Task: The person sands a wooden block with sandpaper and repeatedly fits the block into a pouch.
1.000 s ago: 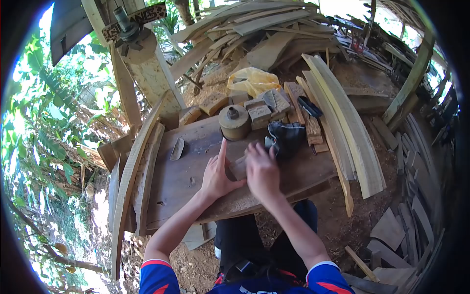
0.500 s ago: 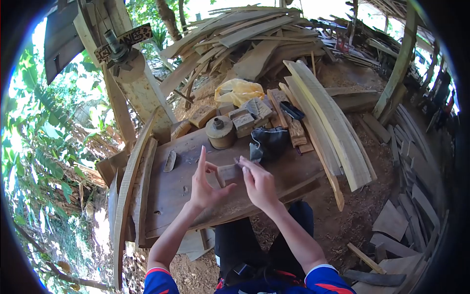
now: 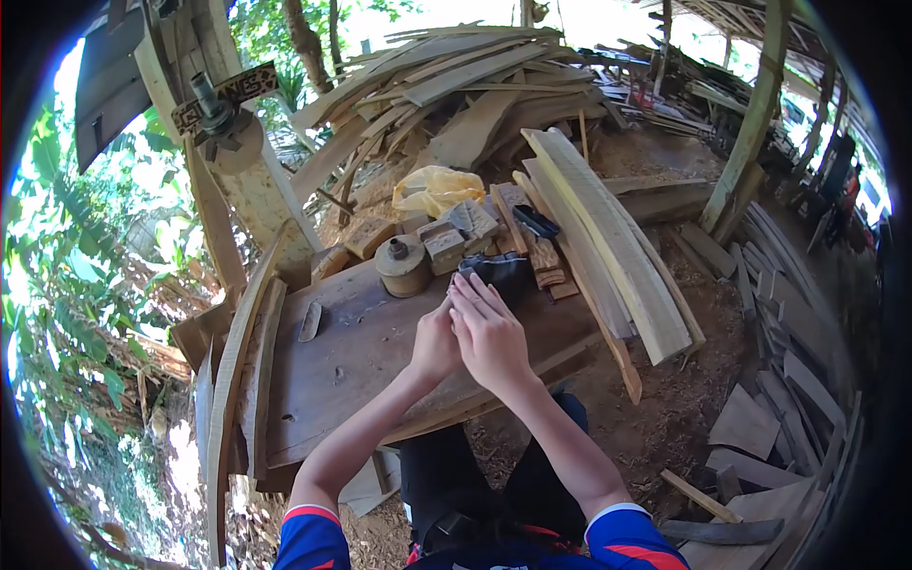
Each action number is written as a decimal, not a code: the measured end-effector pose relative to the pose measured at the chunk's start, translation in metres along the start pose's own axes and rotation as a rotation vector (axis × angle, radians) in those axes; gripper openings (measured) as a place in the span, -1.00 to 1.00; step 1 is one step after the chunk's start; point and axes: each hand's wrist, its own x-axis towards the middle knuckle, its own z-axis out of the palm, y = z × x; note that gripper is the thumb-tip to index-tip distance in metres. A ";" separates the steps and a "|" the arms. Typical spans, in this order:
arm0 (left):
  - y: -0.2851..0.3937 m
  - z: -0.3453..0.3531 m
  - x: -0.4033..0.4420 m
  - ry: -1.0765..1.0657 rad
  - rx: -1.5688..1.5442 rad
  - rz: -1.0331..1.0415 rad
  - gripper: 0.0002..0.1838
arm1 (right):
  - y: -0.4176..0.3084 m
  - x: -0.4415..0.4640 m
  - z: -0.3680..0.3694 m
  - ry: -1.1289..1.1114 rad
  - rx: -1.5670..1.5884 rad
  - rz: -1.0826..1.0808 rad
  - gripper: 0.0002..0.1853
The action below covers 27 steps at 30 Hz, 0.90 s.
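My left hand (image 3: 437, 344) and my right hand (image 3: 487, 332) are pressed together above the wooden bench (image 3: 351, 361). The left fingers are curled, partly behind the right hand; whatever they hold is hidden. My right hand lies over the left with its fingers close together. Just beyond the fingertips is a black pouch-like item (image 3: 501, 268). A round wooden piece with a metal centre (image 3: 402, 266) stands to the left of it, beside carved blocks (image 3: 445, 242). A small scoop-shaped piece (image 3: 310, 322) lies on the bench's left part.
Long curved boards (image 3: 617, 247) lie along the bench's right side, and others (image 3: 242, 380) along its left. A yellowish plastic bag (image 3: 437, 190) sits behind the blocks. A post with a metal spindle (image 3: 211, 106) rises at the back left. Board piles (image 3: 475, 85) stand behind.
My hands have come together from being apart, and the small wooden piece between them is now covered. The view has shifted, so the bench items appear further left.
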 end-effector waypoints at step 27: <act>0.001 0.011 -0.008 0.183 -0.118 -0.137 -0.64 | -0.014 0.005 0.001 -0.051 -0.101 -0.045 -0.60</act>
